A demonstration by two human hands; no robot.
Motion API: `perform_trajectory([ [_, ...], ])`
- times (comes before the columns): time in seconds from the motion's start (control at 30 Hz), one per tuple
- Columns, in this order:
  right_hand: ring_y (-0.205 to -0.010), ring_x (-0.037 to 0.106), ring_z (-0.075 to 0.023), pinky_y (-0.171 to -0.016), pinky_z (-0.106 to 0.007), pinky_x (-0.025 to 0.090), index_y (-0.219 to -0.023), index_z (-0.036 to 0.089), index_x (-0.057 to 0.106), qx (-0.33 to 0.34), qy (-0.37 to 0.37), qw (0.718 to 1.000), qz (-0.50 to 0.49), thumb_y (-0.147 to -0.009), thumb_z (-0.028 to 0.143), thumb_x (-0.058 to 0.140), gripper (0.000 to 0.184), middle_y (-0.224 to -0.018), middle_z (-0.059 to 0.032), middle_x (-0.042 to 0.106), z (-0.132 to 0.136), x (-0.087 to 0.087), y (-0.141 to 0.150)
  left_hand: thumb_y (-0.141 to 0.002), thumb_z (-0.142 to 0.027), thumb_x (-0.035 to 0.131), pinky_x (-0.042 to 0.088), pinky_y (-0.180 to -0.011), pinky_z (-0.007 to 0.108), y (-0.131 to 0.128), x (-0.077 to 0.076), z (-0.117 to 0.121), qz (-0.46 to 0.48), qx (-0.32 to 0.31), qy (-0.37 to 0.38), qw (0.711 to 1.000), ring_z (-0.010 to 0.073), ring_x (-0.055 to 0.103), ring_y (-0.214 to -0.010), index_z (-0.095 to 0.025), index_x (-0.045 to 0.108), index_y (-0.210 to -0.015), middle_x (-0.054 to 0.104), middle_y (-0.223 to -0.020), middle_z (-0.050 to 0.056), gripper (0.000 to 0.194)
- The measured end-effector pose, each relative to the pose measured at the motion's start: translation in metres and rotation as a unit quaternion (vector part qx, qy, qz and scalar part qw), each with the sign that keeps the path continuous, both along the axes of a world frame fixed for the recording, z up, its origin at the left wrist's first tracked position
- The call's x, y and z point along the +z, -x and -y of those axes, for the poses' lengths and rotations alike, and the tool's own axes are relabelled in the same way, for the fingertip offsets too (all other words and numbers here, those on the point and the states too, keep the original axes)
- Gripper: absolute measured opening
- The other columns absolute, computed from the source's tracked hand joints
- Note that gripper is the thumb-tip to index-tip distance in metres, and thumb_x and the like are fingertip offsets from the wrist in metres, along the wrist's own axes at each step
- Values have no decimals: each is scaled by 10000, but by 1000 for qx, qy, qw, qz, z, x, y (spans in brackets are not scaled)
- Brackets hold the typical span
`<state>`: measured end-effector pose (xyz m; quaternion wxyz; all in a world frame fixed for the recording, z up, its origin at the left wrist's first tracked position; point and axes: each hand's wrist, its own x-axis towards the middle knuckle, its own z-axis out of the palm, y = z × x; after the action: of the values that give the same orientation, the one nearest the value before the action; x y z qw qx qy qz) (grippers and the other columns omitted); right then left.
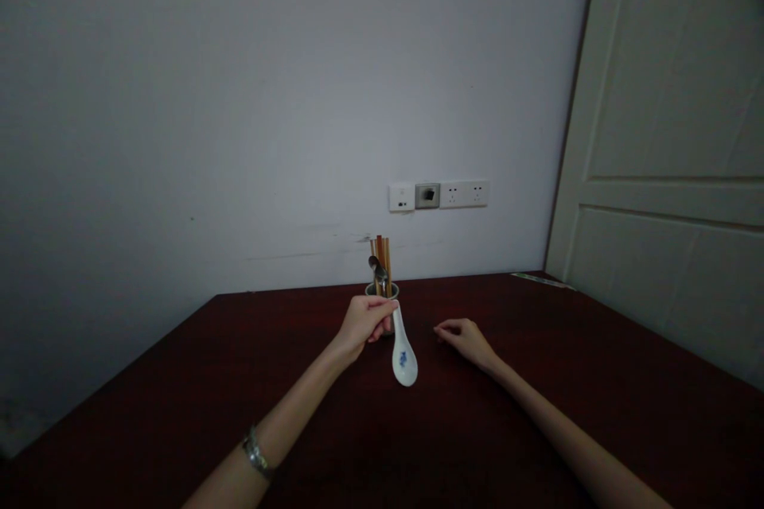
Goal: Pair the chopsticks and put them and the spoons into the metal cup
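The left hand (371, 320) pinches a glossy white, blue-patterned spoon (405, 366), a round-rimmed cup (395, 292) at its eleven o'clock; at three o'clock, the right hand (466, 338) curls loosely, grip unclear, over the dark-red counter (507, 445).

A white soup spoon (405, 366) is held by the left grip (366, 320) before a cup (396, 293) of chopsticks (380, 250), with the right grip (469, 340) seen against the dark-red tabletop (239, 350).

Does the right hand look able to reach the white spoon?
Probably yes: nothing visible stands between the right hand and the white spoon, though the left hand holds its upper end.
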<state>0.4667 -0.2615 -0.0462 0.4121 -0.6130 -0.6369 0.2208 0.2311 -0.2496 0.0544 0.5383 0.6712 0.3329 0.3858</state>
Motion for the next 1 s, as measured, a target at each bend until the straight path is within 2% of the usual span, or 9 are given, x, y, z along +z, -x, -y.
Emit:
perform_trajectory([
  [0.17,-547,553,-120,-478,-213,395,-844,104,657,89,67,991,-77,-703,369,535,324,-686,-61,656,12,17,30,-705,-391,581,153,-287,168,8,13,0,13,15,-21,1000,12,283,-280,-106,582,-661,458,-436,-48,289],
  [0.33,-545,546,-86,-435,-167,363,-841,136,663,236,164,952,-106,-641,300,610,264,-725,-43,662,28,32,63,-707,-382,579,153,-281,161,12,13,-6,20,28,-29,999,13,290,-275,-108,582,-674,470,-444,-46,276],
  [0.43,-532,541,-78,-428,-158,358,-803,134,670,287,183,933,-117,-623,309,645,253,-704,-39,659,36,37,80,-712,-372,577,147,-281,161,13,11,-9,18,37,-27,999,14,289,-271,-110,583,-684,464,-437,-50,263],
  [0.53,-522,545,-78,-425,-159,362,-842,129,665,289,177,931,-138,-625,359,663,317,-698,-46,659,41,37,93,-711,-366,580,150,-284,162,14,9,-11,19,42,-23,999,17,292,-273,-110,588,-699,462,-438,-51,256],
  [0.63,-513,543,-78,-423,-164,368,-795,112,658,274,152,938,-149,-653,427,637,346,-681,-54,654,41,35,99,-709,-372,580,153,-285,164,15,8,-13,27,47,-30,998,20,295,-275,-113,584,-682,465,-439,-49,261],
  [1.0,-487,518,-74,-416,-176,363,-697,100,633,217,112,955,-172,-672,458,600,360,-628,-43,632,38,35,94,-708,-403,572,169,-288,151,27,7,-21,28,58,-42,997,17,306,-292,-115,557,-644,456,-447,-47,295],
])
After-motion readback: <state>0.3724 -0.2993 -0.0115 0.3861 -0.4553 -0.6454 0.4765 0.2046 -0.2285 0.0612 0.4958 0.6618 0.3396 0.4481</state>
